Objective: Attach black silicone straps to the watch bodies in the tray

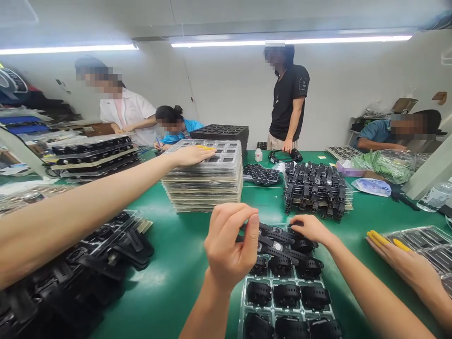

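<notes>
Worktop point(169, 266) gleams green under striplights point(282, 41); my left fingers point(240, 219) pinch together; right fingers' point(298, 221) grip, by watches point(287, 294), I can't tell.

No text readable; marks on sleeve patch point(302, 84) too small.

Your left hand point(233, 242) is upright, fingers curled inward, thumb point(250, 240) close to the index fingertip. Your right forearm point(370, 282) slants in from the lower right, the right hand point(311, 228) palm-down with bent fingers.
</notes>
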{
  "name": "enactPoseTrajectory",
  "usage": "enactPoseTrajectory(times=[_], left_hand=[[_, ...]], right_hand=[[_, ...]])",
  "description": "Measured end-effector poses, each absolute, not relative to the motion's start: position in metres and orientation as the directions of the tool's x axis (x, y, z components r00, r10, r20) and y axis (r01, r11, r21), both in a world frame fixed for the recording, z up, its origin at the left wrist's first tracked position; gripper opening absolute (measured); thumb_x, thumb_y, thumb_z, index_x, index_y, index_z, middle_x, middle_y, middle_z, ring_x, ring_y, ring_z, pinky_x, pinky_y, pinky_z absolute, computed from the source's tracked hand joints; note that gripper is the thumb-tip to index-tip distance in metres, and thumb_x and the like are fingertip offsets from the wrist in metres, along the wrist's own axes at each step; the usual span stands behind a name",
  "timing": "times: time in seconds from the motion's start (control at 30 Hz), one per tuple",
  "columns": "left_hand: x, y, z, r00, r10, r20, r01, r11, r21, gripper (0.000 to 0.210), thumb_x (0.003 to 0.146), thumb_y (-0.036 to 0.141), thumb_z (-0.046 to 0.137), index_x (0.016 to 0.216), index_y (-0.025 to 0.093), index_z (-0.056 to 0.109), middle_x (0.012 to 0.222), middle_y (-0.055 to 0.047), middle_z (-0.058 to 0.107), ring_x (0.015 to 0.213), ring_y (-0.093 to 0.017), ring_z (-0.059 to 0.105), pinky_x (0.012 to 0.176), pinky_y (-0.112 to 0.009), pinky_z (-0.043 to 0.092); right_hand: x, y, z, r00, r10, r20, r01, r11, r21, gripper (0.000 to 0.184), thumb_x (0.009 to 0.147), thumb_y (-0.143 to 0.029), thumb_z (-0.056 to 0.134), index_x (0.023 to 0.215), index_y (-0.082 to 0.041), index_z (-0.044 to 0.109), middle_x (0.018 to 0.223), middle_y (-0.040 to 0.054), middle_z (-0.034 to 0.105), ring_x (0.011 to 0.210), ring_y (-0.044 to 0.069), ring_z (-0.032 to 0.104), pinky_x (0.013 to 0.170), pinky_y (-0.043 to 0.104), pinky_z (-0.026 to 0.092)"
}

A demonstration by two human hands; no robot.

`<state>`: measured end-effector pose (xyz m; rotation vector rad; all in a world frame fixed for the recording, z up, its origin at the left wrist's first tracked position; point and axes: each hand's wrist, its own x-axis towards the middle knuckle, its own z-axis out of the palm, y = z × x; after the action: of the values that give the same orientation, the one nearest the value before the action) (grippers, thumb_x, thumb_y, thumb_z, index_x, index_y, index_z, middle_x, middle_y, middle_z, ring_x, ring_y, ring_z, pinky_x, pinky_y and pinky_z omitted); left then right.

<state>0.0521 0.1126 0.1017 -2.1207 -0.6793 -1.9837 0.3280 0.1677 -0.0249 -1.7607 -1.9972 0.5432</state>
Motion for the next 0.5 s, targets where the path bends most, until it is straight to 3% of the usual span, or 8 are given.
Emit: enactPoseTrajectory(times=[0.1,0.3,0.5], left_hand=[[0.051,0.110,0.105,0.003,0.205,0.979,0.416,-0.890,0.186,0.015,0.089,0.005,0.061,0.093,0.018,0.067,0.086,-0.003,0.071,0.079,-0.018,0.064,0.071,-0.033,0.053],[0.047,0.108,0.110,-0.035,0.220,0.975,0.380,-0.899,0.217,0.019,0.087,0.001,0.061,0.094,0.018,0.067,0.086,-0.003,0.071,0.080,-0.018,0.063,0.072,-0.034,0.053],[0.044,0.103,0.111,-0.022,0.228,0.973,0.352,-0.910,0.221,0.019,0.087,0.000,0.061,0.093,0.018,0.066,0.086,-0.003,0.070,0.080,-0.017,0.062,0.072,-0.033,0.052]], right_hand=[[0.332,0.170,-0.022,-0.159,0.986,-0.043,0.889,0.124,-0.440,0.015,0.099,-0.031,0.067,0.099,-0.016,0.071,0.105,0.0053,0.072,0.097,0.022,0.068,0.091,0.043,0.055],[0.301,0.175,-0.008,-0.141,0.988,-0.063,0.974,0.127,-0.190,0.024,0.101,-0.035,0.062,0.117,-0.019,0.068,0.130,0.0099,0.062,0.121,0.028,0.057,0.104,0.052,0.045],[0.260,0.196,-0.011,-0.028,0.984,-0.177,1.000,0.028,-0.001,0.031,0.099,-0.036,0.067,0.123,-0.018,0.065,0.132,0.0108,0.061,0.118,0.029,0.060,0.100,0.053,0.050]])
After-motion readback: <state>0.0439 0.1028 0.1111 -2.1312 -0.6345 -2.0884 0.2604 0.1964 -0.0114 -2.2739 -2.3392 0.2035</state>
